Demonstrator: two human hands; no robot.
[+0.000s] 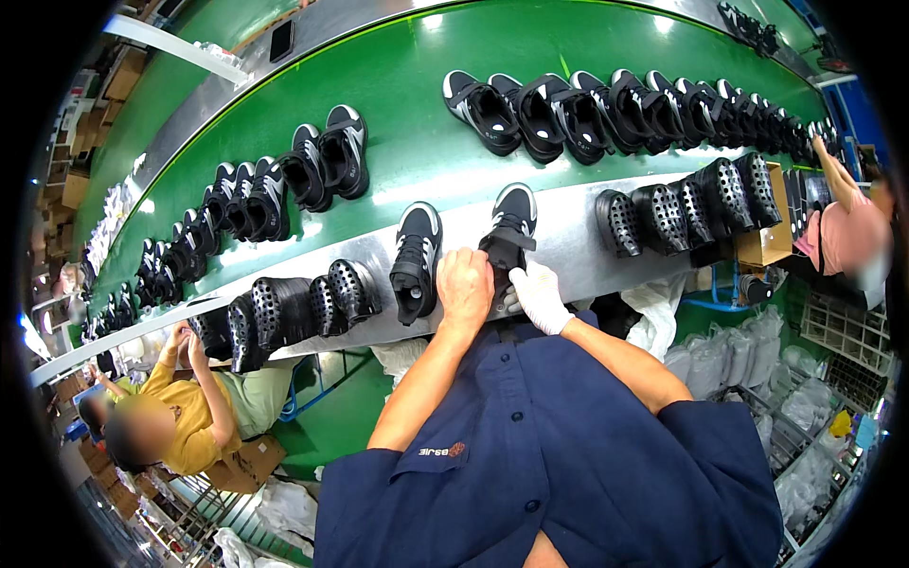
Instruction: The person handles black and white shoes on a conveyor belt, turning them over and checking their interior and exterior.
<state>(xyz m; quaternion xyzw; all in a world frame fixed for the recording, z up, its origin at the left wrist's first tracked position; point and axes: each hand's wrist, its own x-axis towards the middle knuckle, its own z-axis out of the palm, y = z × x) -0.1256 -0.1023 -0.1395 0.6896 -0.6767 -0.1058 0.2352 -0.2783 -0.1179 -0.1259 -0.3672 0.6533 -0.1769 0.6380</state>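
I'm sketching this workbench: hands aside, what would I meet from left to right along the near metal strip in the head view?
Left group of perforated black forms → first black-and-grey shoe → second black-and-grey shoe, the one being handled → right group of perforated black forms.

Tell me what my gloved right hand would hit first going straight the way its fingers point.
The black shoe with the grey-trimmed toe, right in front of your right hand. The fingertips look to be at its heel end, though depth there is hard to judge.
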